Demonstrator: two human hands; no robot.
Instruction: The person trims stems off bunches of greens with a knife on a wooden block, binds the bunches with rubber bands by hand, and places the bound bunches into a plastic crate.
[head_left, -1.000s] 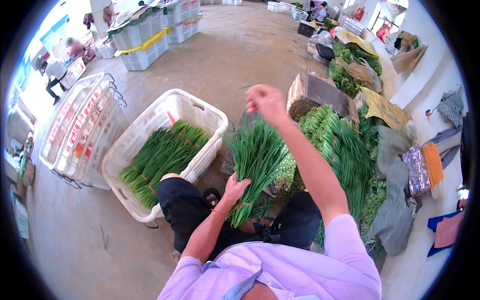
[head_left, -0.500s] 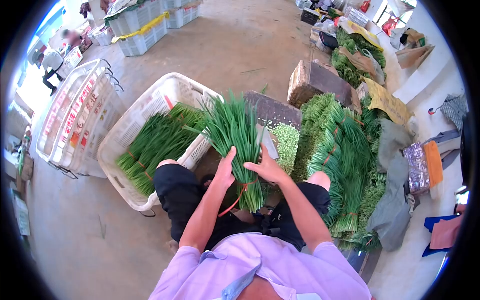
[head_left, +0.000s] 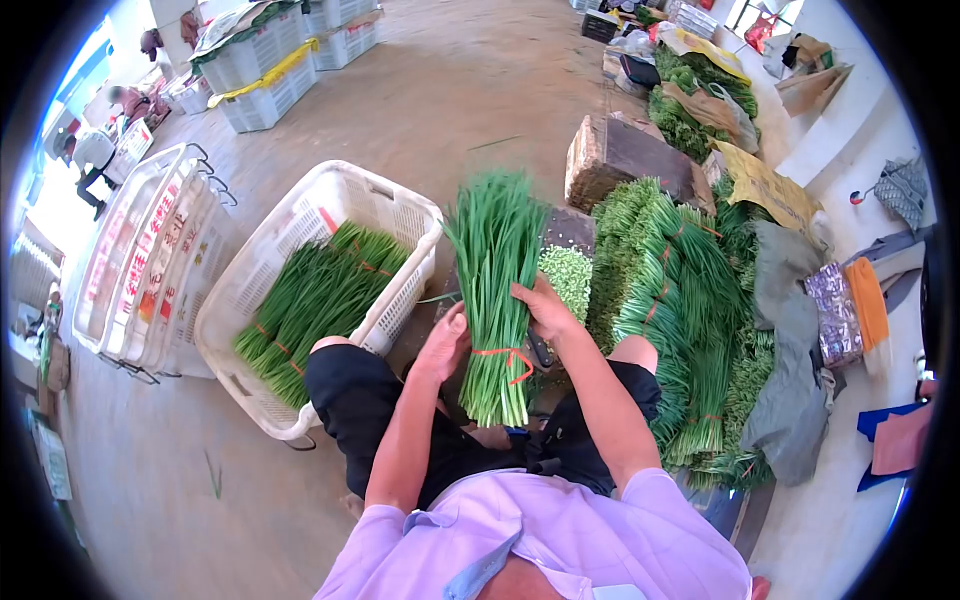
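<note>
A bunch of green chives (head_left: 492,260) is held upright above my lap, leaf tips away from me and pale cut ends toward me. A red band (head_left: 505,354) circles its lower stems, with a loose end on the right. My right hand (head_left: 545,308) grips the bunch's right side, thumb in front and fingers partly hidden behind it. Against the left side rests my left hand (head_left: 445,343), thumb raised and its other fingers largely out of sight behind the stems. Beneath the bunch is a dark board (head_left: 575,226) with chopped pale-green bits (head_left: 568,278) on it.
To the left, a white plastic crate (head_left: 228,300) holds tied chive bunches (head_left: 310,300); nested crates (head_left: 150,265) stand beyond. Stacked chive bunches (head_left: 690,320) lie right, near a grey cloth (head_left: 785,390) and a wooden block (head_left: 630,165). Other people sit at far left.
The bunch has become straighter and its leaves are gathered closer. The band's end, earlier hanging lower left, now lies at the front right. My left hand has shifted slightly left and down.
</note>
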